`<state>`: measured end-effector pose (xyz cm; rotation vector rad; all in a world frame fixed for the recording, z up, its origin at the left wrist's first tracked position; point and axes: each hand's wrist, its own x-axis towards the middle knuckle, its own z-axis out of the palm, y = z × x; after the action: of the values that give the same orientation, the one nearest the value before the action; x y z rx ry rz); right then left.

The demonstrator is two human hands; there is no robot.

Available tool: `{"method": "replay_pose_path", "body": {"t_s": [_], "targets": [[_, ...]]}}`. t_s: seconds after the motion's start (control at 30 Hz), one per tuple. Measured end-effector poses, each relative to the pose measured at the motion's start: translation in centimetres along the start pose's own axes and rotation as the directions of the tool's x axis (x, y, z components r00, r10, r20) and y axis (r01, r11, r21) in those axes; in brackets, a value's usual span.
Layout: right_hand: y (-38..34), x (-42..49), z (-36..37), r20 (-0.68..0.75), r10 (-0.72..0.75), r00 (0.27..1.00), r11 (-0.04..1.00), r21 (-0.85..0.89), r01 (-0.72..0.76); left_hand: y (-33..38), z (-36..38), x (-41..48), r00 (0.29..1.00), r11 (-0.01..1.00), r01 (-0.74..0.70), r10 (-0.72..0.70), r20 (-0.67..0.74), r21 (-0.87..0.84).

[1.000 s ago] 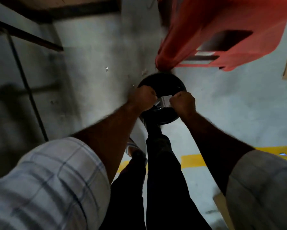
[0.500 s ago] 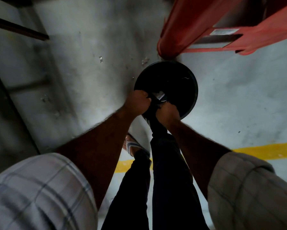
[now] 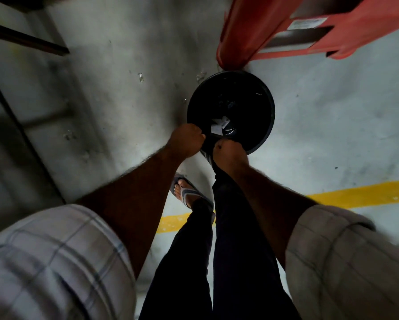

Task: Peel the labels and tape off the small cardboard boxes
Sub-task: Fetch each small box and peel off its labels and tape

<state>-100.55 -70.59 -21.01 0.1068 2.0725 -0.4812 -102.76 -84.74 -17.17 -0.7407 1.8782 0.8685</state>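
I stand over a round black bin (image 3: 266, 125) on the floor. White peeled label scraps (image 3: 219, 127) lie inside it on the dark liner. My left hand (image 3: 187, 140) and my right hand (image 3: 228, 154) are both curled into fists at the bin's near rim, close together. A fold of shiny black bin liner (image 3: 206, 152) runs between them, and both hands seem to grip it. No cardboard box is in view.
A red plastic barrier (image 3: 274, 26) with a white sticker stands just behind the bin. My legs and a sandalled foot (image 3: 187, 192) are below my hands. A yellow line (image 3: 355, 192) crosses the grey concrete floor. A dark metal frame (image 3: 25, 40) is at the left.
The white label that my hands held between them over the bin now lies inside it. Both hands have come down to the bin's near rim.
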Motion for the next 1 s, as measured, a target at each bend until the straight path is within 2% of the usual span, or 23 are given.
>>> {"method": "replay_pose_path", "body": {"t_s": [0.1,0.3,0.4,0.47,0.5,0.57,0.6,0.63,0.7,0.83,1.0], "targets": [[-1.0,-2.1,-2.9,-0.063,-0.017,0.998,1.000,0.025,0.018,2.0,-1.4,-2.8,1.000,0.999,-0.020,0.020,-0.014,0.030],[-0.3,-10.2,-11.6,-0.299,0.028,0.954,0.977,0.210,0.037,7.7,-4.5,-12.3,0.981,0.976,-0.183,0.190,-0.040,0.121],[1.9,-17.5,-15.0,-0.473,0.111,0.874,0.962,0.270,0.024,10.7,-4.1,-17.6,0.943,0.926,-0.324,0.333,-0.013,0.194],[3.8,-23.2,-16.1,-0.585,0.144,0.798,0.956,0.291,0.042,12.6,-2.7,-21.7,0.902,0.859,-0.426,0.427,0.064,0.283],[4.8,-26.2,-16.3,-0.613,0.164,0.773,0.952,0.305,0.040,13.4,-1.6,-23.4,0.871,0.832,-0.491,0.472,0.136,0.258],[6.7,-32.3,-16.3,-0.615,0.253,0.747,0.922,0.387,0.006,14.4,0.7,-26.6,0.739,0.673,-0.671,0.570,0.360,0.311],[7.8,-35.1,-15.9,-0.611,0.317,0.726,0.890,0.456,-0.005,15.1,2.0,-29.1,0.705,0.662,-0.701,0.591,0.391,0.263],[9.1,-37.6,-15.1,-0.603,0.383,0.700,0.847,0.531,-0.007,15.5,3.2,-32.2,0.703,0.680,-0.697,0.583,0.406,0.230],[11.3,-42.3,-13.5,-0.584,0.500,0.639,0.750,0.661,0.017,15.3,5.9,-36.3,0.655,0.605,-0.755,0.706,0.267,0.253],[15.8,-50.3,-9.3,-0.520,0.667,0.533,0.555,0.825,0.111,14.8,11.5,-42.5,0.584,0.513,-0.811,0.682,0.441,0.282],[21.8,-58.3,-3.7,-0.429,0.832,0.352,0.362,0.901,0.241,15.2,19.1,-49.9,0.482,0.347,-0.876,0.608,0.631,0.335]]}}
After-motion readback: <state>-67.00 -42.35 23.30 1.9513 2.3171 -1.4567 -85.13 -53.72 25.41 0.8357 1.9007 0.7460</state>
